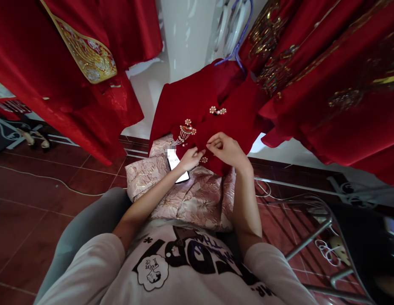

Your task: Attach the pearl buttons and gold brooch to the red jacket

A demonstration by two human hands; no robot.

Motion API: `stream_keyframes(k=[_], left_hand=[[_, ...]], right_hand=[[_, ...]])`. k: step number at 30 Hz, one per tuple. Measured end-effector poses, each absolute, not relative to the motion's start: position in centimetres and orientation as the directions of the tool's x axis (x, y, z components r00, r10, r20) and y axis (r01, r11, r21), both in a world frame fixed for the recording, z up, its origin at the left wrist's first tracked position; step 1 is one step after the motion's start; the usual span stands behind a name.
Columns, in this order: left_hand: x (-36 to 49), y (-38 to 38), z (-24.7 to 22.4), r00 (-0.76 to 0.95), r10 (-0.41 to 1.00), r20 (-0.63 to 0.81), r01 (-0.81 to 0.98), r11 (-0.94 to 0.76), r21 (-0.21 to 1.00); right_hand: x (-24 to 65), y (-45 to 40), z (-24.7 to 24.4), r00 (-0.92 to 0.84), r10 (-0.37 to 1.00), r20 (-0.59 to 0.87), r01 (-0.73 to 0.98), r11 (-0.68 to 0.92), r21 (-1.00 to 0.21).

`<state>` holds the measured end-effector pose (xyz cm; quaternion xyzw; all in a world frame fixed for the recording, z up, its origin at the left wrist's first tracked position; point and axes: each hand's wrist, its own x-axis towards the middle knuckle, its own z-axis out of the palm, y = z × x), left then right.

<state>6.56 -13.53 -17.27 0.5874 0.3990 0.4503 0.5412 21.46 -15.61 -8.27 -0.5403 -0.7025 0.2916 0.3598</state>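
A dark red jacket (pixel 181 99) lies spread across my lap, over pink brocade cloth (pixel 146 176) with a raised shiny pattern. Near its lower edge, my left hand (pixel 191 158) is closed, thumb and finger pinching the red fabric beside a small beaded flower (pixel 203 159). Just to the right and slightly higher, my right hand (pixel 226 149) is in a pinch above the jacket; whatever is between its fingertips is too small to make out. Further up are a beaded flower clasp (pixel 217 110) and a tasselled ornament (pixel 186 129). A lit phone (pixel 181 176) rests on the brocade, partly under my left wrist.
Red garments (pixel 127 34) with gold embroidery hang at the left, and more red garments (pixel 311 101) hang at the right. Purple and white hangers (pixel 237 42) are by the wall. A black metal-framed chair (pixel 352 237) stands at right. Cables (pixel 62 183) cross the tiled floor; shoes (pixel 41 140) sit far left.
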Motion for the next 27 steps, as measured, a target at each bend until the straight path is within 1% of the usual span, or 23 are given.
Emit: stream_keyframes(k=[2,3,5,7,10,14,16,18,20,21,23,25,27], left_hand=[[6.2,-13.4,-16.7,0.209,0.976,0.053,-0.051,-0.043,0.998],[6.1,-13.5,-16.2,0.178,0.983,0.052,-0.082,-0.037,0.996],[5.7,-13.6,-15.4,0.139,0.989,0.057,-0.139,-0.037,0.990],[5.3,-13.7,-14.7,0.134,0.990,0.036,-0.169,-0.013,0.986],[4.7,-13.7,-14.3,0.148,0.989,0.002,-0.184,0.025,0.983],[4.1,-13.0,-14.7,0.151,0.987,0.060,-0.147,-0.038,0.988],[4.0,-12.7,-15.2,0.129,0.982,0.139,-0.042,-0.134,0.990],[4.1,-12.7,-15.8,0.075,0.968,0.240,0.157,-0.249,0.956],[4.3,-12.9,-16.4,0.040,0.944,0.328,0.374,-0.318,0.871],[4.4,-13.2,-16.6,0.053,0.934,0.353,0.462,-0.337,0.820],[4.6,-13.6,-17.0,0.121,0.922,0.369,0.592,-0.365,0.718],[4.7,-13.8,-17.2,0.169,0.919,0.355,0.694,-0.367,0.620],[4.6,-13.6,-17.1,0.147,0.931,0.333,0.770,-0.319,0.553]], right_hand=[[21.3,-16.1,-8.2,-0.187,0.977,0.107,0.601,0.200,-0.774],[21.1,-16.2,-8.3,-0.185,0.978,0.101,0.621,0.196,-0.759],[20.4,-16.2,-8.6,-0.144,0.979,0.145,0.666,0.204,-0.717],[19.9,-16.0,-9.1,-0.107,0.978,0.176,0.709,0.199,-0.676],[19.9,-15.5,-9.7,-0.138,0.983,0.124,0.746,0.185,-0.639],[20.8,-15.1,-10.1,-0.183,0.981,0.069,0.792,0.189,-0.580],[21.2,-14.9,-10.2,-0.194,0.980,0.042,0.805,0.184,-0.564],[21.3,-14.8,-10.1,-0.206,0.978,0.017,0.814,0.180,-0.553],[21.4,-14.8,-9.8,-0.201,0.979,0.018,0.817,0.177,-0.548],[21.5,-14.8,-9.7,-0.187,0.982,0.030,0.817,0.172,-0.551],[21.5,-14.9,-9.2,-0.152,0.986,0.062,0.808,0.160,-0.567],[21.6,-15.2,-8.8,-0.129,0.988,0.084,0.791,0.154,-0.592],[21.6,-15.5,-8.5,-0.127,0.991,0.043,0.745,0.123,-0.656]])
